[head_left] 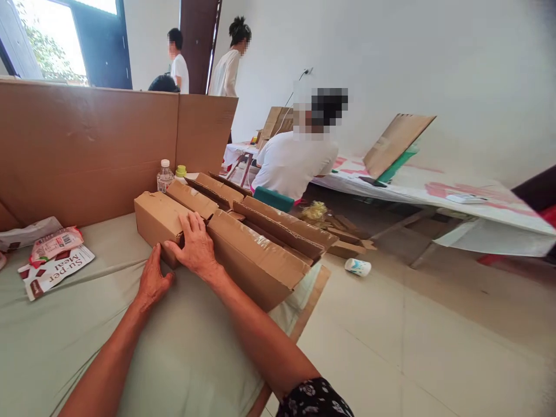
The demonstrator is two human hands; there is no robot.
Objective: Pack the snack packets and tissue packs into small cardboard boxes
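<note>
The box (pixel 158 217) lies directly ahead of the hands, at their fingertips, on the cloth-covered worktop (pixel 195 347). The left hand (pixel 153 279) is straight-fingered, its tips against the box's near end, not wrapped round anything. The right hand (pixel 194 240) is spread, fingers over the near top edge and thumb toward the end face; neither looks clenched, and how hard they press I cannot tell.

The likeliest trouble is a push that is off line. With contact only at the near end, the box could swivel or slide away, and the bottle (pixel 164 176) beyond the hands, close to the far end, could be knocked over. The yellow cap (pixel 180 171) beside it marks another item at similar risk.

To the right of the right hand, the right box (pixel 260 249) lies near the worktop's edge; a bump from the right forearm just beside it might send it toward the floor (pixel 391 347). Its neighbour's raised flaps (pixel 286 223) could snag or bend if the row is squeezed. The cloth, creased below the left hand, might also ruck up and drag.
</note>
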